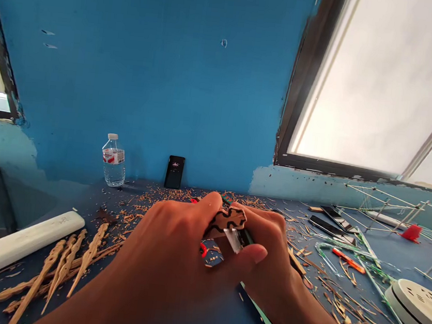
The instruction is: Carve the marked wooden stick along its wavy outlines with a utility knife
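My left hand point(180, 231) is closed around a piece of wood point(228, 221) with wavy dark lines marked on its pale face. Close against it on the right, my right hand point(269, 241) is curled with its thumb stretched toward the wood. It grips what looks like a small knife; a pale, shiny blade point(233, 240) shows just below the wood, and the handle is mostly hidden by the fingers. Red handle-like loops point(203, 250) lie partly hidden behind my left hand. A long green strip point(268, 319) lies beneath my right wrist.
Carved wooden sticks point(66, 264) and a white power strip point(23, 244) lie left. A water bottle point(114, 163) and a phone point(175, 172) stand by the wall. Shavings point(362, 319), an orange cutter point(348, 260), a round white socket unit point(417, 310) and a stick frame point(408, 215) occupy the right.
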Motion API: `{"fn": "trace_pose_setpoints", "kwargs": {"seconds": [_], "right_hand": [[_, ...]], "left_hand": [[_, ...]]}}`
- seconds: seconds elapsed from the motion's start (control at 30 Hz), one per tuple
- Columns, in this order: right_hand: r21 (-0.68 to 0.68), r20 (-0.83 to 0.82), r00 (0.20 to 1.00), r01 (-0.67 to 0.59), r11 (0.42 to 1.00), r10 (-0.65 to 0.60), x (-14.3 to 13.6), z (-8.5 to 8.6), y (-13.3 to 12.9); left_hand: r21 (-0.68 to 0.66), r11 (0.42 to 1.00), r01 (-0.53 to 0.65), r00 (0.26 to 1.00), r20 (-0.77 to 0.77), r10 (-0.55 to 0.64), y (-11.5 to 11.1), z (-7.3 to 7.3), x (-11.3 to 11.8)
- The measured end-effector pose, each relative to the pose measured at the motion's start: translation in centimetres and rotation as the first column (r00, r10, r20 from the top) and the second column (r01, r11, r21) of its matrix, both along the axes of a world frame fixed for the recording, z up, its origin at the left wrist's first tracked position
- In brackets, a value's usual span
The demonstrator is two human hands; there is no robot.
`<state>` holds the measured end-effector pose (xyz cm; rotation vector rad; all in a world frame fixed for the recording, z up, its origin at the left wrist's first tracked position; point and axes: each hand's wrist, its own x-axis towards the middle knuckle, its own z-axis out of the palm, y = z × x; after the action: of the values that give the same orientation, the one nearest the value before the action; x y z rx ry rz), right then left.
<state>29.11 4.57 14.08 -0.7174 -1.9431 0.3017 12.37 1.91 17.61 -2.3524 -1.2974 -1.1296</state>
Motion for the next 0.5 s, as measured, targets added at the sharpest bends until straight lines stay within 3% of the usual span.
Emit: {"fn": "trace_pose_setpoints", "kwargs": {"seconds": [0.13, 0.3, 0.5], "right_hand": [[0.085, 0.033, 0.995, 0.093, 0.992, -0.096, 0.05, -0.04, 0.01], [0.168, 0.05, 0.988, 0.133, 0.977, -0.143, 0.05, -0.14, 0.18], [0.184, 0.031, 0.984, 0.166, 0.969, -0.175, -0.1, 0.1, -0.15]], "left_hand": [[0.044, 0.999, 0.014, 1.0, 0.009, -0.015, -0.11, 0.02, 0.1], [0.005, 0.998, 0.062, 0.998, 0.011, -0.062, -0.62, 0.15, 0.22], [0.1, 0.993, 0.063, 0.997, -0.047, -0.058, -0.61, -0.76, 0.33]]}}
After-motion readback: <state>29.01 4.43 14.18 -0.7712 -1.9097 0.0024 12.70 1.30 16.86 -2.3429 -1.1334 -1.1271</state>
